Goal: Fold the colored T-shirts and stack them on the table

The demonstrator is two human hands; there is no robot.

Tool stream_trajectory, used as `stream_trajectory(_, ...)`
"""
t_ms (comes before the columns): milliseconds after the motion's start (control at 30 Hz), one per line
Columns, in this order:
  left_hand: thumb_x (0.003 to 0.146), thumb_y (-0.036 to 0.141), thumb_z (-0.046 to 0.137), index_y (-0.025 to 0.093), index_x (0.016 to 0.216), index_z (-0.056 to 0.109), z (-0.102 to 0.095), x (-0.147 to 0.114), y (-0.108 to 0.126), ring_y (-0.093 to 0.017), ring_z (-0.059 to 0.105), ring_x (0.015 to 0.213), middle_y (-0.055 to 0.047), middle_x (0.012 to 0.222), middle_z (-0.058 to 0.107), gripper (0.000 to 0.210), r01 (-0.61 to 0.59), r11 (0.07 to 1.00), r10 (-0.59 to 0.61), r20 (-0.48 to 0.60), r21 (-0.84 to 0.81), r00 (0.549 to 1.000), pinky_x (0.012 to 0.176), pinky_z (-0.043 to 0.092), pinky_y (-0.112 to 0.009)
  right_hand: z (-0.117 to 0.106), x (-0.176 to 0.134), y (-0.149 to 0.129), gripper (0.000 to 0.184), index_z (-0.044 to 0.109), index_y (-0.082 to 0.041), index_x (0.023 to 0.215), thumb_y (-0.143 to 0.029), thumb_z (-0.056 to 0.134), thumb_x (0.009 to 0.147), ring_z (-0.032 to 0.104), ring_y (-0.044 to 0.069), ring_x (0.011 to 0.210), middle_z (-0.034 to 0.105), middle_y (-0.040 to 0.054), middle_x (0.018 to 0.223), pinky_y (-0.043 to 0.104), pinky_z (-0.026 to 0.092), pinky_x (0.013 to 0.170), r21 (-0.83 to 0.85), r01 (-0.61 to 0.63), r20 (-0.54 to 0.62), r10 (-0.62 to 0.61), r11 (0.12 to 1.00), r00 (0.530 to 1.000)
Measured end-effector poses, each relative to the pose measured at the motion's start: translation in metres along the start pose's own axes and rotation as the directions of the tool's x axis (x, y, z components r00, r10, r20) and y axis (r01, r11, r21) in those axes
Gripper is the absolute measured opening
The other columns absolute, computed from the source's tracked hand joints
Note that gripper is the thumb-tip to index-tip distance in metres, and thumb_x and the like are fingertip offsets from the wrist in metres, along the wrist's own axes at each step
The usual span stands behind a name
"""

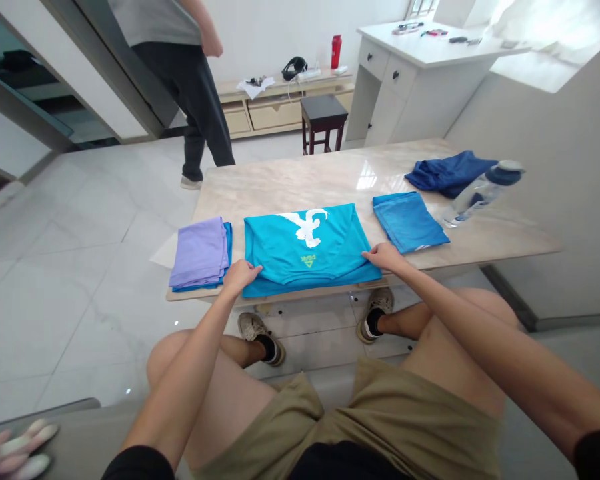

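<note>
A turquoise T-shirt [275, 243] with a white print and a small yellow-green logo lies partly folded on the marble-look table [290, 183]. My left hand [241, 275] pinches its near left edge between thumb and fingers. At the near right edge, my right hand [384, 256] grips the same shirt in a pinch. Left of it rests a folded purple cloth [199, 250] on top of a blue one. A folded blue garment [409, 220] lies to the right, just beyond my right hand.
A clear water bottle [483, 193] stands tilted-looking at the table's right, beside a crumpled navy garment [447, 172]. Behind the table are a dark stool [324, 112], a white desk [425, 50] and a low cabinet [275, 113]. Another person [180, 73] stands at the back left.
</note>
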State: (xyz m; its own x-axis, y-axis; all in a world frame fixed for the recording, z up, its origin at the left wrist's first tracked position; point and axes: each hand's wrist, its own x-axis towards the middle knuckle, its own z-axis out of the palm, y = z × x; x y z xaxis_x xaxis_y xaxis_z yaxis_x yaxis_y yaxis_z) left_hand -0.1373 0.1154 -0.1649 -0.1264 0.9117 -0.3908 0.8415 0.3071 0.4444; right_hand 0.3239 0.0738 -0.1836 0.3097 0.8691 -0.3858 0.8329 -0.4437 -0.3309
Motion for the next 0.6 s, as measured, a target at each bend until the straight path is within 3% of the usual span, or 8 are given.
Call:
stream_trajectory(167,0.083,0.046,0.085,0.025,0.070,0.062,0.000,0.000,0.001,-0.027,0.075,0.080,-0.001,0.065,0.067,0.034,0.019,0.969,-0.012,0.030,-0.247,0.999,0.069,0.050,-0.030,-0.009,-0.002,0.002,0.020,0.086,-0.018,0.091,-0.035,0.078,0.097,0.083,0.036,0.115,0.089,0.0154,0.106,0.034,0.061,0.094,0.081,0.044,-0.055,-0.040,0.996,0.998)
stream_trajectory(333,0.085,0.046,0.088,0.024,0.088,0.057,-0.005,-0.014,0.000,-0.023,0.080,0.077,-0.001,0.073,0.075,0.038,0.034,0.897,-0.011,0.056,-0.441,0.998,0.071,0.059,-0.030,-0.016,-0.009,0.008,0.019,0.085,-0.017,0.095,-0.036,0.081,0.095,0.085,0.028,0.091,0.088,0.0116,0.092,0.030,0.062,0.082,0.203,0.079,-0.056,-0.069,0.976,0.996)
stream_trajectory(500,0.086,0.045,0.089,0.025,0.088,0.058,-0.008,-0.029,-0.012,-0.024,0.079,0.072,-0.001,0.067,0.073,0.037,0.045,0.904,-0.013,0.079,-0.424,0.997,0.067,0.056,-0.029,-0.015,-0.017,0.025,0.019,0.083,-0.017,0.096,-0.036,0.085,0.092,0.084,0.027,0.081,0.087,0.0113,0.089,0.031,0.061,0.074,0.317,0.085,-0.039,-0.076,0.945,0.996)
stream_trajectory(600,0.088,0.043,0.086,0.024,0.091,0.065,-0.007,-0.031,-0.018,-0.032,0.080,0.083,-0.005,0.074,0.076,0.029,-0.014,0.972,0.018,0.016,-0.233,1.000,0.074,0.059,-0.036,-0.013,-0.021,0.032,0.017,0.082,-0.019,0.095,-0.036,0.081,0.096,0.085,0.032,0.092,0.088,0.0120,0.093,0.036,0.062,0.080,0.122,0.087,-0.032,-0.084,0.989,0.996)
